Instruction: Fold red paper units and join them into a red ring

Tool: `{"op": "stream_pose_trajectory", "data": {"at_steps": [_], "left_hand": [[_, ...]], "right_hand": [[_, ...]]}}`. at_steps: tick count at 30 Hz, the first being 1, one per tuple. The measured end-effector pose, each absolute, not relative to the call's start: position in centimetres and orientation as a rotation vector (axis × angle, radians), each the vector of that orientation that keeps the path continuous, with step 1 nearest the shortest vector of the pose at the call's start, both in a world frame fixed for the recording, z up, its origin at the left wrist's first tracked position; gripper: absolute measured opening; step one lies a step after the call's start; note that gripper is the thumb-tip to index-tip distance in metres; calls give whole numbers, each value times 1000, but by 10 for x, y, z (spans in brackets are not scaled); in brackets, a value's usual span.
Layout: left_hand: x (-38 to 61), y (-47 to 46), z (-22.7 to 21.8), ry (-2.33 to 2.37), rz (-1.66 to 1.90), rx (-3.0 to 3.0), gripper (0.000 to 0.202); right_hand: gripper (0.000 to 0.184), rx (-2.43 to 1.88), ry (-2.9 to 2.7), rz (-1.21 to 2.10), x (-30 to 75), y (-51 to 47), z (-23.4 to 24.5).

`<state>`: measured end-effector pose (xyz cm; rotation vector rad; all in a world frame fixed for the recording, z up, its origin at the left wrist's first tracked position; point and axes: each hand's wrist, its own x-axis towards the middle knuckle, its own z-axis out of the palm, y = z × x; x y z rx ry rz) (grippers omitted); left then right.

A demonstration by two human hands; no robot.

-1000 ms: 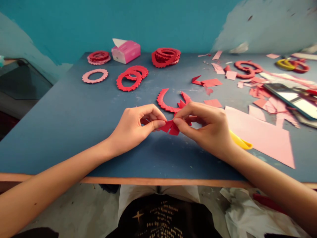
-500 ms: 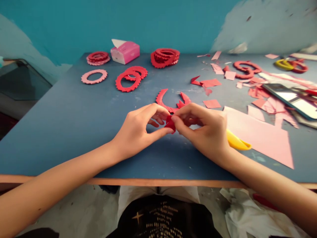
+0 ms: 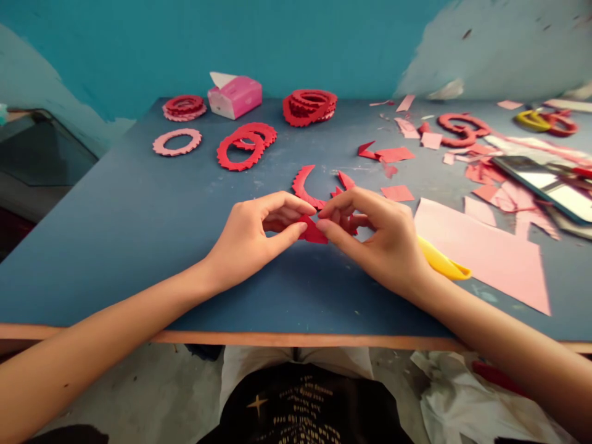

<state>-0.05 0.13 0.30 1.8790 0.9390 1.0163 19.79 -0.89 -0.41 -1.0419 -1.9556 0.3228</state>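
A small piece of folded red paper [image 3: 315, 233] is pinched between my two hands above the near middle of the table. The thumb and fingers of my left hand [image 3: 259, 237] close on its left side. My right hand [image 3: 377, 231] grips its right side with thumb and forefinger. Just beyond my fingers lies a curved red folded-paper chain [image 3: 303, 184], partly hidden by my hands. Small red folded pieces [image 3: 346, 180] rest at its right. A yellow curved handle [image 3: 441, 259] shows beside my right wrist, the rest of it covered.
Finished paper rings [image 3: 240, 151] and a pink tissue box [image 3: 235, 97] stand at the back left, with a stack of red rings [image 3: 309, 108] behind. Pink paper [image 3: 490, 259], scraps [image 3: 518, 200] and a phone [image 3: 548, 185] cover the right side of the blue table [image 3: 115, 246].
The red paper has turned from a narrow upright shape to a flatter, wider one. My left hand's thumb has shifted slightly left and up, and both hands still hold the paper.
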Motion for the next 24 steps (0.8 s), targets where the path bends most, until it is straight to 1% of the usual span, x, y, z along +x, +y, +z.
{"op": "stream_pose_trajectory", "data": {"at_steps": [4, 10, 16, 24], "left_hand": [[-2, 2, 4, 947, 1012, 1826, 15], [-4, 9, 0, 959, 899, 1730, 22], [-5, 10, 0, 964, 857, 1676, 16], [-7, 10, 1, 947, 821, 1651, 17]], "right_hand": [[13, -1059, -2029, 452, 199, -8, -3], [11, -1054, -2027, 456, 200, -6, -6], [10, -1017, -2077, 391, 200, -6, -6], [11, -1006, -2106, 361, 201, -6, -5]]}}
